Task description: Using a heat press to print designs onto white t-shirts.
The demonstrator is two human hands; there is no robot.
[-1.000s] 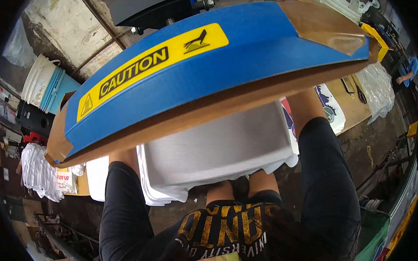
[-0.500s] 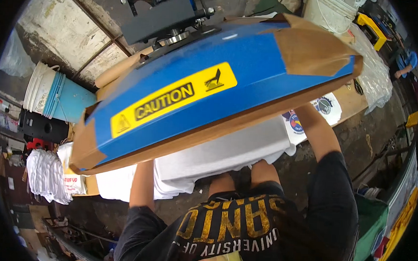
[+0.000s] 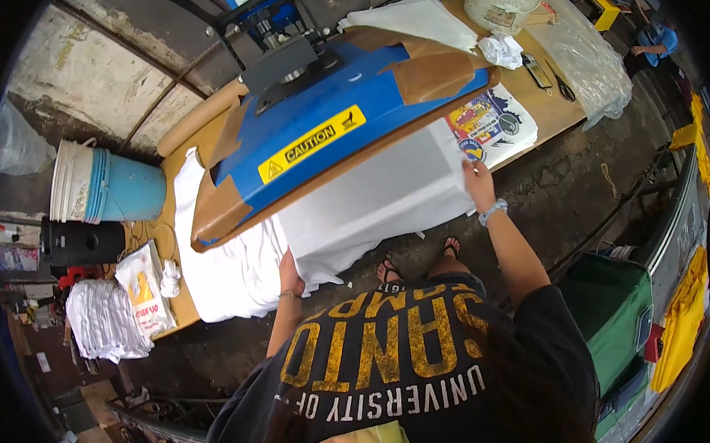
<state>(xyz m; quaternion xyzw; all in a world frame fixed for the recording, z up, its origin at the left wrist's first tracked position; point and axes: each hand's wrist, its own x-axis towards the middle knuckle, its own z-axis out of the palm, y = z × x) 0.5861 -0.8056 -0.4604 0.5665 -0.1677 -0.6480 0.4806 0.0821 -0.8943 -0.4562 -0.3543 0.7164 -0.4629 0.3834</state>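
A blue heat press head (image 3: 337,94) with a yellow warning label and brown taped edges hangs over a pale fabric (image 3: 372,187) draped on the lower platen. My left hand (image 3: 289,274) grips the fabric's left edge, fingers partly hidden, beside a pile of white cloth (image 3: 225,283). My right hand (image 3: 477,183) has curled fingers on the fabric's right corner. Just past it lie printed sheets (image 3: 508,121) with colourful designs.
Stacked buckets (image 3: 127,188), a paper roll (image 3: 193,123) and folded white garments (image 3: 101,321) are at left. A phone (image 3: 536,71), scissors (image 3: 565,88) and plastic sheeting (image 3: 595,66) lie upper right. A person in blue (image 3: 656,45) is beyond. Green fabric (image 3: 605,304) hangs at right.
The view has pulled back, so the press head appears smaller and more table shows. Both my hands, earlier mostly hidden behind the press head, now show at the fabric's sides.
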